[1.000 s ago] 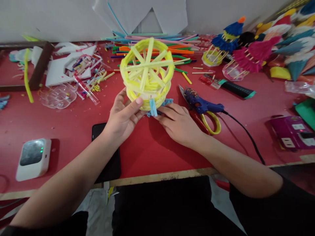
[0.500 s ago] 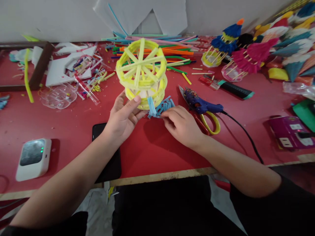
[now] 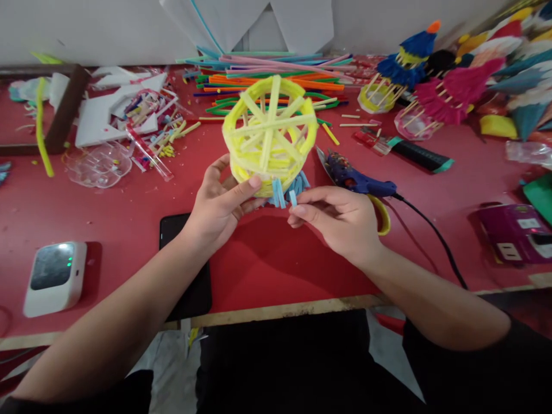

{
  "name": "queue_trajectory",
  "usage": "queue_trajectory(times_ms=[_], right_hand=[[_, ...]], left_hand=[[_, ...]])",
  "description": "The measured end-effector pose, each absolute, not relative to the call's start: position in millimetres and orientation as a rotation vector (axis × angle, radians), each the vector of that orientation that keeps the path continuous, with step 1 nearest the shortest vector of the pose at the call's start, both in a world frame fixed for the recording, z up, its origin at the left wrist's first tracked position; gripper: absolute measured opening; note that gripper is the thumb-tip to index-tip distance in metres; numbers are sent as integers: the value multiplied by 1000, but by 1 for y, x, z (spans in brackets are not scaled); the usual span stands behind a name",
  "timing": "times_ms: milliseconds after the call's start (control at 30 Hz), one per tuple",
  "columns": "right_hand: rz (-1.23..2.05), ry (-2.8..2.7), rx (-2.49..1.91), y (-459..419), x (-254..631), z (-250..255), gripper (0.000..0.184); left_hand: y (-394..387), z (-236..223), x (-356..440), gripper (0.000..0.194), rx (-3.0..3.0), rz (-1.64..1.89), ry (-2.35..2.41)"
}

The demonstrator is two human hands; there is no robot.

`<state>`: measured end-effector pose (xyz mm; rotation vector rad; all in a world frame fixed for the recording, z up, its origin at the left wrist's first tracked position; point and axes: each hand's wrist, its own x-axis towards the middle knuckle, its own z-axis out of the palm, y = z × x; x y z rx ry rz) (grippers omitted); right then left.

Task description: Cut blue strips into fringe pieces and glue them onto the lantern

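My left hand (image 3: 222, 198) grips the lower left side of a yellow wheel-shaped frame (image 3: 269, 135), with spokes crossing its round face and a second ring beneath. The thumb lies on the lower ring. Short light blue strips (image 3: 278, 192) show at the frame's lower edge. Between thumb and fingertips, my right hand (image 3: 334, 218) pinches one short blue piece (image 3: 293, 198), close beside those strips. More blue pieces (image 3: 302, 183) lie just behind it on the table, partly hidden by the frame and fingers.
To the right lie a blue glue gun (image 3: 357, 179), yellow-handled scissors (image 3: 383, 215) partly covered by my hand, and a black cutter (image 3: 420, 154). A black phone (image 3: 190, 287) rests under my left forearm. Coloured pipe cleaners (image 3: 276, 75) are heaped behind; a purple power socket (image 3: 513, 230) stands far right.
The right hand has lifted a blue piece from the small pile and holds it up. My left hand has shifted the yellow frame slightly to the right and tilted it towards me.
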<state>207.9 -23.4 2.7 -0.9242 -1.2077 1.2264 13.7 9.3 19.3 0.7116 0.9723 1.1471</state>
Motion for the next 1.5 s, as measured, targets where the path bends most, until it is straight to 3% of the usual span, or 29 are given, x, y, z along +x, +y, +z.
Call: queue_trajectory(times_ms=[133,567,1500], right_hand=[[1347,-1089,-928,-20,207,4,11],[1491,-1028,-960,-20,208,5,24],[1321,-1175,-1139,-24,210,10,37]], left_hand=[[7,20,16,71,758,1162,957],[5,16,16,75,805,1152,927],[5,16,19,70,839,1102,909]])
